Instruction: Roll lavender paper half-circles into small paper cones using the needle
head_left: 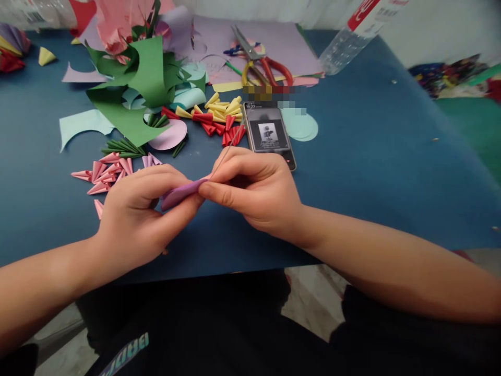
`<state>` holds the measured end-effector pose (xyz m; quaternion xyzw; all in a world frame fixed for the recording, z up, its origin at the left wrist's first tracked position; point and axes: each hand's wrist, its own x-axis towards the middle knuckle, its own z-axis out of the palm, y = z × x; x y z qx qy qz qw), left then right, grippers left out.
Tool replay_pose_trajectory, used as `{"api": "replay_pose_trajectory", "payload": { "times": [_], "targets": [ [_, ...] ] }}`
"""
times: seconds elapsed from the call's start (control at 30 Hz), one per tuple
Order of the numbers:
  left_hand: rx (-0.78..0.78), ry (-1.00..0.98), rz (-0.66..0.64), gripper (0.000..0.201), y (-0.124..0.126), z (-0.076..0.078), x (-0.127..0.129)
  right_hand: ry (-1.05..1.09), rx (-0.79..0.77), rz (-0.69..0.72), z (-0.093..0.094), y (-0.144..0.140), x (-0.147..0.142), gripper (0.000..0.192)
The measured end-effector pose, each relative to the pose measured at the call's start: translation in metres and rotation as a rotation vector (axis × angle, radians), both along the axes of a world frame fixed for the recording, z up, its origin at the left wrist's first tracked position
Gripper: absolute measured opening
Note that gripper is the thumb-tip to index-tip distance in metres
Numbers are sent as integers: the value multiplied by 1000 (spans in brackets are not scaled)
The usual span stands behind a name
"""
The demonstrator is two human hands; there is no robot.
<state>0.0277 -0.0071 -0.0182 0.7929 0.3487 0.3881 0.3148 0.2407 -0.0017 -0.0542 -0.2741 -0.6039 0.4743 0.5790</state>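
Observation:
Between my two hands is a piece of purple paper (182, 195), curled or folded over. My left hand (143, 209) is closed on it, thumb below and fingers above. With thumb and fingertips, my right hand (254, 193) pinches its right end. A thin, wire-like stick (227, 151) slants up and away from the right fingertips; its lower end is hidden there. Small pink paper cones (105, 175) lie just beyond my left hand, with a few lilac cones (151, 160) beside them. A phone (270, 133) with its screen lit lies past my right hand.
On the blue table (371, 172) lie green paper offcuts (151, 73), dark green rolls (124, 148), red cones (233, 133), yellow cones (225, 108), a pink disc (169, 134) and pale blue discs (301, 125). Scissors (262, 62) and a tilted plastic bottle (348, 47) are at the back.

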Motion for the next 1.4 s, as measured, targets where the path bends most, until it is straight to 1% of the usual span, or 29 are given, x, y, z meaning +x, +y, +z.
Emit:
{"api": "replay_pose_trajectory", "payload": {
  "times": [0.13,0.23,0.33,0.47,0.53,0.6,0.67,0.73,0.77,0.8,0.83,0.87,0.9,0.93,0.97,1.0,1.03,1.07,1.1,1.17,1.2,1.23,1.3,1.33,1.4],
  "targets": [
    [-54,-7,-6,28,2,3,0,10,8,30,-3,3,1,15],
    [-107,4,4,29,3,6,1,6,-11,35,-2,3,2,13],
    [-125,43,20,25,2,7,1,-1,-44,29,0,3,2,19],
    [-38,76,49,15,1,4,0,-4,-91,20,2,2,2,27],
    [-20,68,43,15,1,4,-1,1,-138,48,4,2,2,31],
    [-39,48,23,20,1,6,-1,-14,-201,97,7,4,4,34],
    [-74,36,9,22,2,7,-1,-86,-235,164,15,9,10,39],
    [-103,41,19,21,3,8,-1,-251,-186,216,24,21,23,41],
    [-113,49,30,19,3,8,-1,-380,-136,215,28,28,33,42],
    [-120,56,43,17,4,8,-2,-516,-72,167,32,37,45,44],
    [-125,61,53,16,4,7,-2,-640,1,88,33,47,58,48],
    [-128,64,59,16,5,5,-2,-754,43,-28,33,58,73,51],
    [-128,67,61,16,5,4,-3,-843,72,-155,32,68,88,53],
    [-126,70,62,17,5,3,-3,-916,81,-249,28,78,104,54],
    [-124,73,63,17,5,2,-3,-974,67,-313,24,87,119,52],
    [-123,75,64,16,6,2,-3,-1026,23,-351,20,94,133,51],
    [-123,77,66,14,6,1,-3,-1086,-50,-358,16,100,145,50],
    [-125,78,68,13,6,1,-3,-1144,-124,-333,13,104,157,51],
    [-127,80,72,11,7,1,-4,-1179,-161,-297,10,107,167,48],
    [-129,83,75,10,7,1,-4,-1191,-156,-257,9,110,183,30],
    [-127,86,75,10,8,1,-4,-1170,-127,-258,9,111,189,26],
    [-128,90,73,10,8,0,-4,-1131,-80,-272,11,112,192,27],
    [-131,93,67,10,8,0,-4,-1047,5,-318,16,112,189,38],
    [-136,90,64,10,8,0,-4,-1016,28,-333,19,110,182,41],
    [-162,74,66,8,8,0,-4,-932,71,-354,27,100,154,41]
  ]
}}
